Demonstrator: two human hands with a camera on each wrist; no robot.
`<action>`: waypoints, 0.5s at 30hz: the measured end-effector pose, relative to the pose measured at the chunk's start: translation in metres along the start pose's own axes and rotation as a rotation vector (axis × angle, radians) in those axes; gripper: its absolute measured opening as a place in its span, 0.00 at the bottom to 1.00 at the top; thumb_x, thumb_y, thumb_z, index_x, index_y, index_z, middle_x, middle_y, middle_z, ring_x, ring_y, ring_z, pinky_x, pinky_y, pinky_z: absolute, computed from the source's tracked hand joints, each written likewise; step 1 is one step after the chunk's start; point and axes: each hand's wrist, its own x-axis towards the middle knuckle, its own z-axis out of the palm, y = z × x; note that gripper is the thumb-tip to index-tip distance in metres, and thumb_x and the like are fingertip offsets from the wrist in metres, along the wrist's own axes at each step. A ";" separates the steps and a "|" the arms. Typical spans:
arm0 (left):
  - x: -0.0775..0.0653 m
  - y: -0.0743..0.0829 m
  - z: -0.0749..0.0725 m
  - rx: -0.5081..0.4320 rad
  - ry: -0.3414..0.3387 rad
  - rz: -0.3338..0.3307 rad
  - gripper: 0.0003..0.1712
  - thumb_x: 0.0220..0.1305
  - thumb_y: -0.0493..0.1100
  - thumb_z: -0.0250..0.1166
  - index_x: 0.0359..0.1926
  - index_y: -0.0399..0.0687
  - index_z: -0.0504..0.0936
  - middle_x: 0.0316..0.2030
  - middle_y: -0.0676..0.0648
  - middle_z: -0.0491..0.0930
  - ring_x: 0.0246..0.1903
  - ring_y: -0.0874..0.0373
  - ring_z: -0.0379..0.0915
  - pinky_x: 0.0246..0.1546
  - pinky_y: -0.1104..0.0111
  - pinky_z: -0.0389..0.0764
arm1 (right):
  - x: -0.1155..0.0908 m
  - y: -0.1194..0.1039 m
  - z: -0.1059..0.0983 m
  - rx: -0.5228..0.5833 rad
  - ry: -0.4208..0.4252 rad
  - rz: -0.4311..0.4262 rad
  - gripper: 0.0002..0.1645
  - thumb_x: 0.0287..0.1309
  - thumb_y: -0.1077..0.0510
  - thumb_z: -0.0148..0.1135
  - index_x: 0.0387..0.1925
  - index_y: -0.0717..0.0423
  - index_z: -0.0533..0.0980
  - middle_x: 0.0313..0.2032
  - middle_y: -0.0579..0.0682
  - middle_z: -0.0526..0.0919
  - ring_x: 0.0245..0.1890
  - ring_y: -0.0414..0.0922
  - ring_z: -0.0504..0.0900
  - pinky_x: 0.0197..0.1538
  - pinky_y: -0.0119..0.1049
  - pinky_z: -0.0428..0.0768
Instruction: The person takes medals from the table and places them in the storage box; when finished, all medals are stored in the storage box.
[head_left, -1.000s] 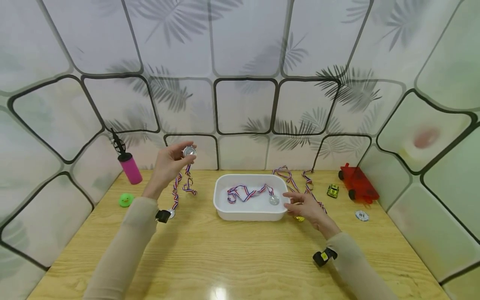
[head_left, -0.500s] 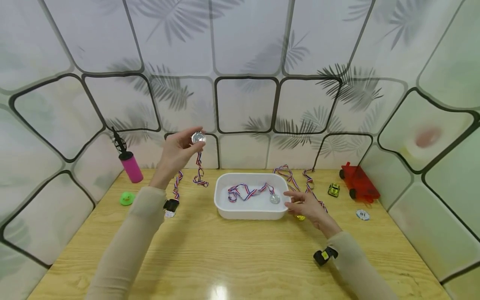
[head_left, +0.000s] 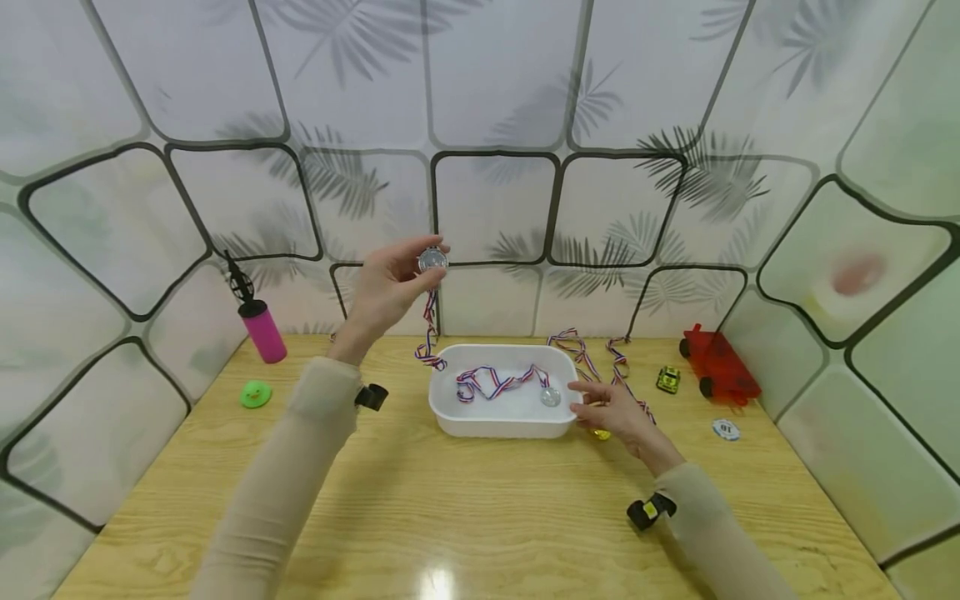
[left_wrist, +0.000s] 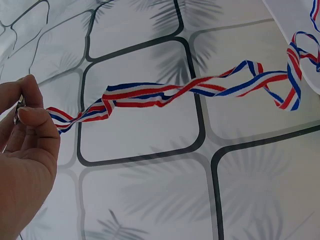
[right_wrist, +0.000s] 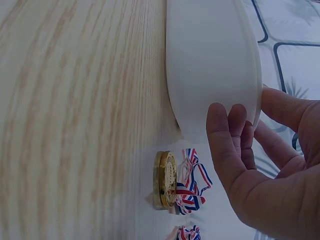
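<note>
My left hand [head_left: 386, 287] pinches a silver medal [head_left: 432, 260] between thumb and fingers, raised in front of the back wall. Its red, white and blue ribbon [left_wrist: 175, 92] dangles down to the left end of a white tub [head_left: 495, 427]. Inside the tub lies another silver medal [head_left: 550, 397] with its ribbon [head_left: 487, 385] spread out. At the tub's right end my right hand [head_left: 611, 414] grips the rim, fingertips against the outer wall in the right wrist view. A gold medal [right_wrist: 165, 180] with a striped ribbon lies on the table beneath that hand.
Further ribbons [head_left: 618, 362] lie right of the tub. A yellow toy car [head_left: 667, 380], red toy vehicle [head_left: 718, 367] and round chip [head_left: 725, 430] sit at the right. On the left are a green duck [head_left: 256, 394] and a pink pump [head_left: 262, 332]. Patterned walls enclose the table.
My left hand has moved right and upward with the silver medal, bringing its ribbon over to the tub. Its forearm now covers the medal on the left. My right hand stays put.
</note>
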 end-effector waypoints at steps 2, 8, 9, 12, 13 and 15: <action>-0.001 -0.001 0.004 -0.016 -0.031 -0.013 0.24 0.63 0.30 0.64 0.61 0.37 0.77 0.52 0.35 0.81 0.29 0.62 0.80 0.34 0.71 0.83 | 0.000 0.000 0.001 0.002 0.001 0.003 0.31 0.62 0.62 0.64 0.65 0.65 0.69 0.41 0.55 0.72 0.36 0.42 0.80 0.44 0.37 0.85; -0.005 -0.012 0.015 0.000 -0.124 -0.070 0.23 0.65 0.33 0.63 0.62 0.42 0.77 0.48 0.40 0.82 0.29 0.54 0.79 0.26 0.74 0.74 | -0.001 -0.002 0.002 -0.001 0.004 0.011 0.31 0.62 0.62 0.64 0.66 0.65 0.68 0.42 0.55 0.72 0.36 0.42 0.80 0.44 0.37 0.85; -0.005 -0.015 0.017 0.005 -0.137 -0.077 0.23 0.65 0.33 0.63 0.62 0.42 0.77 0.48 0.41 0.82 0.29 0.53 0.79 0.23 0.73 0.71 | -0.001 -0.002 0.001 0.000 0.004 0.011 0.31 0.62 0.62 0.64 0.66 0.65 0.68 0.42 0.55 0.72 0.36 0.42 0.80 0.44 0.37 0.85; -0.006 -0.023 0.020 0.030 -0.166 -0.116 0.23 0.66 0.35 0.63 0.62 0.44 0.76 0.51 0.40 0.81 0.29 0.55 0.79 0.20 0.72 0.65 | -0.001 -0.002 0.001 0.003 0.004 0.014 0.31 0.62 0.62 0.64 0.66 0.65 0.68 0.42 0.55 0.73 0.36 0.42 0.80 0.44 0.37 0.85; -0.006 -0.026 0.020 0.041 -0.171 -0.131 0.23 0.66 0.35 0.63 0.62 0.44 0.76 0.51 0.39 0.81 0.29 0.57 0.79 0.20 0.72 0.65 | -0.001 -0.002 0.001 0.005 0.003 0.014 0.32 0.62 0.62 0.64 0.66 0.65 0.68 0.42 0.55 0.73 0.36 0.42 0.80 0.44 0.36 0.85; -0.006 -0.031 0.021 0.072 -0.171 -0.158 0.22 0.66 0.36 0.64 0.61 0.45 0.76 0.49 0.39 0.83 0.27 0.60 0.78 0.18 0.72 0.63 | -0.001 -0.002 0.001 0.004 0.000 0.012 0.32 0.62 0.62 0.64 0.66 0.65 0.68 0.42 0.55 0.72 0.36 0.42 0.80 0.44 0.36 0.85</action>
